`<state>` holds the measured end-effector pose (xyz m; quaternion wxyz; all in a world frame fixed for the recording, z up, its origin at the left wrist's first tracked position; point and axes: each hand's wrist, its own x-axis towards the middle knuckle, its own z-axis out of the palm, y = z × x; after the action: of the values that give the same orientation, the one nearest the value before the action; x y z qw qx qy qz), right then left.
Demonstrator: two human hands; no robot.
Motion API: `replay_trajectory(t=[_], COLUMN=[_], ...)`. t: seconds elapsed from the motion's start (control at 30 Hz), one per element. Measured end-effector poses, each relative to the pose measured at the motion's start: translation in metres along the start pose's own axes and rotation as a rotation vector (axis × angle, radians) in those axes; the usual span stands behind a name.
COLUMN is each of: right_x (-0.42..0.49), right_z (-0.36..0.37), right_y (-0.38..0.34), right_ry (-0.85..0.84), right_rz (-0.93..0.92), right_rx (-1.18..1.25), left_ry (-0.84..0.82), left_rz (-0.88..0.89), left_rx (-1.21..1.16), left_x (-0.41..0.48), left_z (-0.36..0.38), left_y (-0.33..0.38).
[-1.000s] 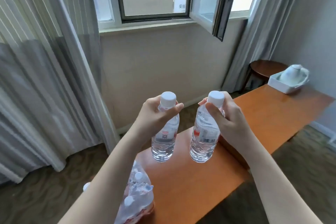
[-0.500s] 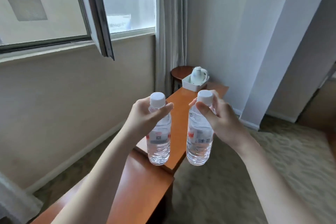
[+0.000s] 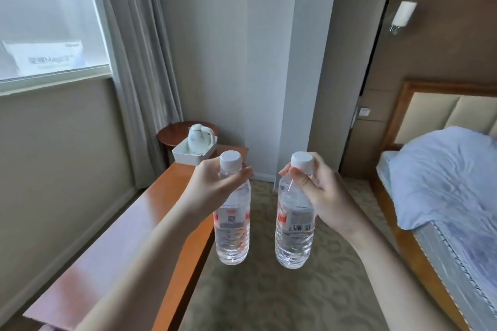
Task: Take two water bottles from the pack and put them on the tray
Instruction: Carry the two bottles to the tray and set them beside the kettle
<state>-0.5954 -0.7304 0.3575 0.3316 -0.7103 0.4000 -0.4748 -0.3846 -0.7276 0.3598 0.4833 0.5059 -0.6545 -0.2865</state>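
Head view: left hand (image 3: pixel 212 191) wrapped round neck of left bottle (image 3: pixel 232 226), centre frame; right hand (image 3: pixel 320 193) pinching right bottle (image 3: pixel 294 226) under cap. Both upright, in air. Likely full, weighty; thin clear ribbed plastic, slick, dents easily; neck grip safest. White tray (image 3: pixel 188 156) with kettle (image 3: pixel 197 137), mid-left, on glossy wooden table (image 3: pixel 129 226).

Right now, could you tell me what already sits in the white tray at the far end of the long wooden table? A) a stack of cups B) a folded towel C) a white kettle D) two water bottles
C: a white kettle stands in the white tray, while each bottle is held in the air, one in the left hand and one in the right hand.
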Motion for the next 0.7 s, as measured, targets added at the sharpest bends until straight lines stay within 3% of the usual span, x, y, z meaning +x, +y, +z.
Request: replay_trajectory(t=[0.4, 0.7], right_x=[0.187, 0.331], right_z=[-0.044, -0.092], right_y=[0.1, 0.202], right_ry=[0.081, 0.005], right_rz=[0.078, 0.064], right_rx=[-0.092, -0.097], left_ry=[-0.052, -0.042], left_rz=[0.091, 0.059], left_rx=[-0.003, -0.006], left_x=[0.22, 0.372], left_z=[0.049, 0.103], left_y=[-0.079, -0.135])
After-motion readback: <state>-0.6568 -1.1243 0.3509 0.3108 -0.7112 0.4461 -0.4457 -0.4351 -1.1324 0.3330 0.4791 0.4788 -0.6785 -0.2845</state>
